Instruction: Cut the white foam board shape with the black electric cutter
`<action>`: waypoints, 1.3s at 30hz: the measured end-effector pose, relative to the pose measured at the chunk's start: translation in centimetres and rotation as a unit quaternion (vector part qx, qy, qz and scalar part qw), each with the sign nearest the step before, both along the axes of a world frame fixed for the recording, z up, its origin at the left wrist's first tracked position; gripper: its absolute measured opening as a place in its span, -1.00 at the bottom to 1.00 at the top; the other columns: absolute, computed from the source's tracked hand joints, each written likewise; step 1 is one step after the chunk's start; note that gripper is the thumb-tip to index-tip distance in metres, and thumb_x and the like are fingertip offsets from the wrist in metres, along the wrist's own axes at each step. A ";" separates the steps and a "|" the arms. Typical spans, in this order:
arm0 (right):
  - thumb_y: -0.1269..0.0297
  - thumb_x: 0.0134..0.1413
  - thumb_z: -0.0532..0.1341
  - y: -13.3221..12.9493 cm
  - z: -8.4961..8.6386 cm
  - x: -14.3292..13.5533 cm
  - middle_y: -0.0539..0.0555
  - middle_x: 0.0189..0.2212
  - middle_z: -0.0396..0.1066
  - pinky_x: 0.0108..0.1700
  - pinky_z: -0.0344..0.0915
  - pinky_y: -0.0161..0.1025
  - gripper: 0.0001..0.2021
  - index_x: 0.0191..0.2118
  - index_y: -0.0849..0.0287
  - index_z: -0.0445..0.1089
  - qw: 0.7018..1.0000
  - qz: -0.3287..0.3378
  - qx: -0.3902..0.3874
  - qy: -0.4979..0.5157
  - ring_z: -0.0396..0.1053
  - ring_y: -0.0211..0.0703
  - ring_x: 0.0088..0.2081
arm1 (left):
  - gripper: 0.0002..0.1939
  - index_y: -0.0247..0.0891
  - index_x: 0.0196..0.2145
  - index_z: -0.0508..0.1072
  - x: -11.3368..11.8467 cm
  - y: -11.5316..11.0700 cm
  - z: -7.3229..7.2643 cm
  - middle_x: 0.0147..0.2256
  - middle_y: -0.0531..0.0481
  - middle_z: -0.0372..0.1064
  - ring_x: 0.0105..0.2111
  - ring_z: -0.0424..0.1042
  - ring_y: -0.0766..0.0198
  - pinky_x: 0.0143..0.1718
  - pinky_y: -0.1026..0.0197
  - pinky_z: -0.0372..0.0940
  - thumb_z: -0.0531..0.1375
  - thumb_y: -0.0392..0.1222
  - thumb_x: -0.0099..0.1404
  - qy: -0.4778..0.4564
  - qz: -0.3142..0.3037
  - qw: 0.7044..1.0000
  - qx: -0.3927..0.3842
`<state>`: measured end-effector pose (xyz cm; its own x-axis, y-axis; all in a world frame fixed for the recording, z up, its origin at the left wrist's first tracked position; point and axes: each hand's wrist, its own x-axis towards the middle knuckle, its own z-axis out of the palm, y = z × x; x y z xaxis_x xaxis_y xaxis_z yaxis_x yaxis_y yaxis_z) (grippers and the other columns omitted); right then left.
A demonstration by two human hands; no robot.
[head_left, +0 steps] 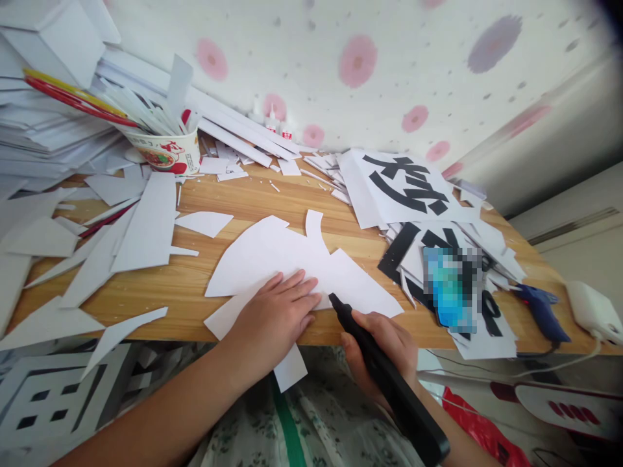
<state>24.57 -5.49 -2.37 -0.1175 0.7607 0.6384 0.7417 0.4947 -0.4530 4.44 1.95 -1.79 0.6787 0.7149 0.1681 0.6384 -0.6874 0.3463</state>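
Note:
A large white foam-board piece [272, 256] with curved and angled edges lies near the table's front edge. My left hand [287, 305] rests flat on it, fingers stretched out, pressing it down. Under that hand, a strip of white board [292, 371] sticks out past the table edge. My right hand [384, 350] is wrapped round a long black handheld cutter [389, 383]. The cutter's narrow tip is at the board's lower edge, just right of my left fingertips; whether it touches cannot be made out.
White offcuts [146, 227] cover the left side. A paper tub [168, 152] of sticks stands behind them, with glue bottles [272, 120] by the wall. To the right lie sheets with black characters [403, 185], a pixelated phone [450, 288], a blue glue gun [542, 311] and a white adapter [591, 311].

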 end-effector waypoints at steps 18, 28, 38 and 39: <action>0.48 0.03 0.20 -0.6 0.0 0.1 0.04 -0.47 0.43 -0.48 0.40 -0.20 -0.71 -0.07 0.17 0.33 1.000 0.008 0.020 0.011 0.42 -0.13 -0.49 | -0.70 -0.12 -0.03 0.47 -0.1 0.2 -0.1 0.16 -0.05 0.36 0.22 0.24 0.08 0.19 -0.12 0.19 0.15 -0.31 0.30 -0.005 0.004 1.000 -0.001; 0.32 0.04 0.23 -1.7 -0.7 2.6 0.00 -0.45 0.46 -0.47 0.39 -0.27 -0.84 -0.19 0.09 0.39 0.995 -0.039 -0.061 0.068 0.46 -0.15 -0.47 | -0.68 -0.15 0.02 0.44 -0.3 0.0 -0.3 0.17 -0.07 0.34 0.22 0.24 0.04 0.17 -0.15 0.21 0.15 -0.30 0.32 0.009 -0.008 0.999 0.036; 0.28 0.06 0.27 4.7 2.7 4.1 0.04 -0.31 0.59 -0.27 0.48 -0.26 -0.81 -0.16 0.09 0.48 0.984 0.042 -0.158 0.068 0.56 -0.14 -0.33 | -0.62 -0.16 0.11 0.34 0.8 -0.9 0.2 0.17 -0.12 0.32 0.19 0.25 -0.07 0.14 -0.23 0.19 0.08 -0.29 0.36 0.068 0.002 0.994 0.083; 0.28 0.07 0.27 5.1 2.7 4.2 0.03 -0.29 0.59 -0.23 0.48 -0.26 -0.80 -0.15 0.07 0.48 0.980 0.050 -0.178 0.067 0.56 -0.14 -0.30 | -0.62 -0.15 0.12 0.34 1.0 -1.0 0.4 0.16 -0.12 0.32 0.19 0.25 -0.08 0.12 -0.25 0.20 0.07 -0.28 0.36 0.073 0.006 0.994 0.084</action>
